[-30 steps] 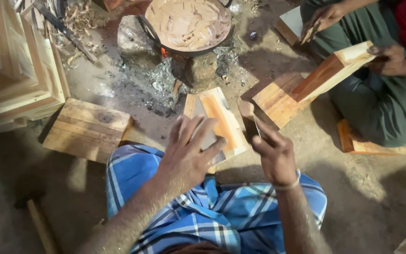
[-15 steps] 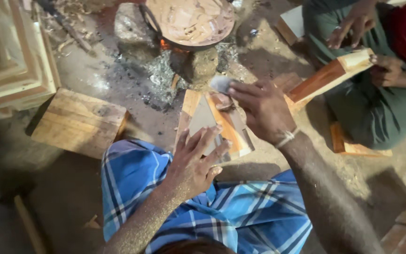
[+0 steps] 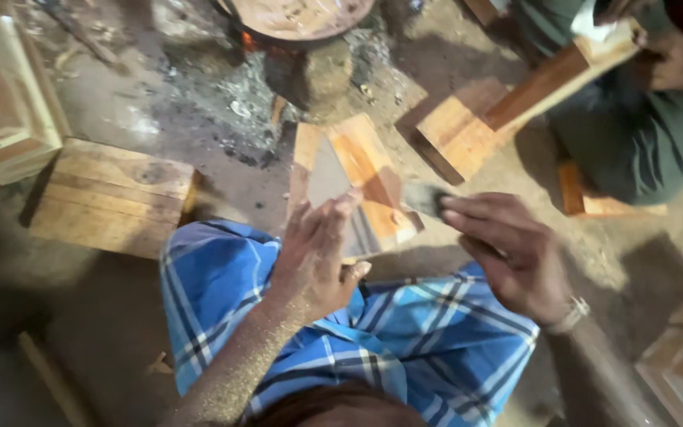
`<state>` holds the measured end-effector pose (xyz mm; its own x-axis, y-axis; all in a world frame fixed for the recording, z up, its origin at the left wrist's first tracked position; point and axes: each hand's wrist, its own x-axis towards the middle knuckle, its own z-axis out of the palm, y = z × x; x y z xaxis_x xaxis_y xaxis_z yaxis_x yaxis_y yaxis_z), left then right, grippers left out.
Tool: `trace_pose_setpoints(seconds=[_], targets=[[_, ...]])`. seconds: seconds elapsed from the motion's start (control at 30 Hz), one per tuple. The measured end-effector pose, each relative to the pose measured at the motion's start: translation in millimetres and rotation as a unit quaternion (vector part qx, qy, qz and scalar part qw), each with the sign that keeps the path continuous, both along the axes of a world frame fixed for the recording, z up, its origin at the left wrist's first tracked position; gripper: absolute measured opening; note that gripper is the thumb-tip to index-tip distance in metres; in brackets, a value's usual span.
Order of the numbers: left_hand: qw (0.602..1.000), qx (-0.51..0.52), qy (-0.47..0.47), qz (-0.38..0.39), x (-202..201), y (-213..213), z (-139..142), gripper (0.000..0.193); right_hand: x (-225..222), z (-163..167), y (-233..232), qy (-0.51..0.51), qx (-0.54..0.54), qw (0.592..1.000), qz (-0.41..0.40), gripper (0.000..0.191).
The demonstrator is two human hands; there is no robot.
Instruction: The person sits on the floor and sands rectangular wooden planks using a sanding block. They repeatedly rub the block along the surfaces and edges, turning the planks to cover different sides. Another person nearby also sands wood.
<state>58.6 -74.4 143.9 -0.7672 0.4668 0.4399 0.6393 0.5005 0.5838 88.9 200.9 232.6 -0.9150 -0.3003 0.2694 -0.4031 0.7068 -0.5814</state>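
In the head view, the left hand (image 3: pixel 314 257) lay flat, fingers spread, on a wedge-shaped wooden piece (image 3: pixel 355 178) propped over the lap in blue checked cloth (image 3: pixel 373 340). The right hand (image 3: pixel 507 253) was closed around a small dark brush (image 3: pixel 424 199), its tip just beside the piece's orange-stained edge. On the dirt floor (image 3: pixel 120 332) a plank block (image 3: pixel 112 196) lay left. A round pan (image 3: pixel 302 17) sat beyond over ash. Another person's wooden block (image 3: pixel 456 134) lay right.

One head-worn camera looks steeply down, close over the lap (image 3: pixel 341 316) and board (image 3: pixel 357 178), floor (image 3: pixel 120 103) beyond.
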Motion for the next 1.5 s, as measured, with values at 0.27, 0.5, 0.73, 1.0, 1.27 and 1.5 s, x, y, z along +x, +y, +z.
trace_pose_setpoints(seconds=[0.27,0.5,0.73,1.0,1.27,1.5], targets=[[1.000,0.022,0.006,0.003,2.0,2.3,-3.2,0.112,-24.5,-40.0,11.2,-0.001,-0.071,0.991,-0.110,0.038],[0.998,0.038,0.041,0.006,2.1,5.3,-4.5,0.111,-111.4,-10.4,-10.5,-0.283,-0.240,0.922,-0.114,0.035],[0.999,0.040,0.017,0.004,1.2,3.0,-3.9,0.113,-93.7,36.5,-4.7,-0.049,-0.106,0.993,0.009,0.032],[0.992,0.084,0.093,-0.011,-2.8,8.8,-6.3,0.112,-81.8,46.6,-39.4,0.135,0.434,0.883,0.116,0.038],[0.990,0.096,0.104,0.008,0.4,7.8,-33.6,0.121,25.9,50.5,2.2,0.071,0.353,0.928,0.098,0.059],[0.967,0.160,0.170,0.099,-2.8,64.1,-117.7,0.130,60.8,-16.1,50.2,-0.061,-0.080,0.995,-0.022,0.031]])
